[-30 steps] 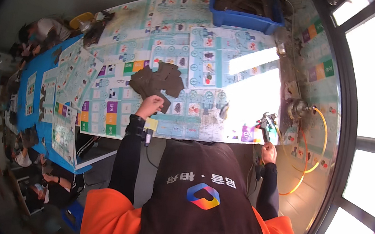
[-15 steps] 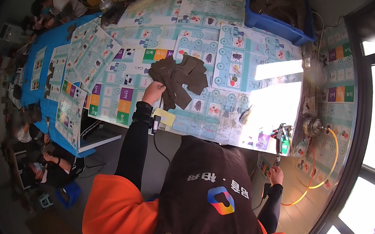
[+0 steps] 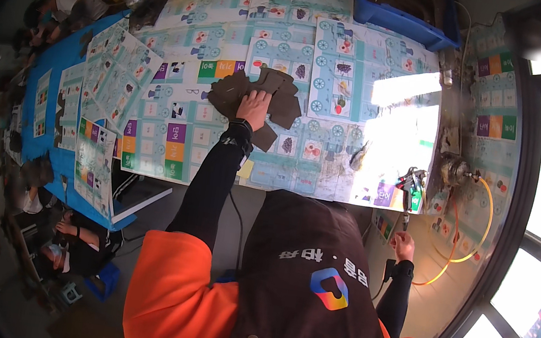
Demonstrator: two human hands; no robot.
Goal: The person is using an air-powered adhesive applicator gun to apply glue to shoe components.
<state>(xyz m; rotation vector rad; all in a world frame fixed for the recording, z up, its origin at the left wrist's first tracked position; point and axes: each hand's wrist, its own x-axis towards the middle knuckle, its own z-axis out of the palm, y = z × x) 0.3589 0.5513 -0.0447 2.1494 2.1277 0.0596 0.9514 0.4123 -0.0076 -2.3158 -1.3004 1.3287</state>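
Note:
A loose pile of dark brown, flat cut pieces [image 3: 280, 98] lies on the patterned table covering. My left hand [image 3: 253, 108] rests on top of it, back of the hand up and fingers lying forward over the pieces. The fingertips are partly hard to make out. At the table's front right edge is a metal spray gun [image 3: 411, 183], its lower end hanging past the edge. My right hand [image 3: 403, 246] is below that edge, fingers closed at the hose fitting [image 3: 406, 220] under the gun.
A blue bin [image 3: 405, 23] with dark brown pieces stands at the far right. Yellow and orange hoses [image 3: 484, 220] loop beside the right wall. A yellow slip [image 3: 245, 169] is at the front edge. Several people sit along a blue-covered table [image 3: 51, 104] at left.
My left hand has moved from the pile's lower left edge, where it pinched a piece, up and right onto the pile. My right hand stays by the spray gun. The view has shifted slightly.

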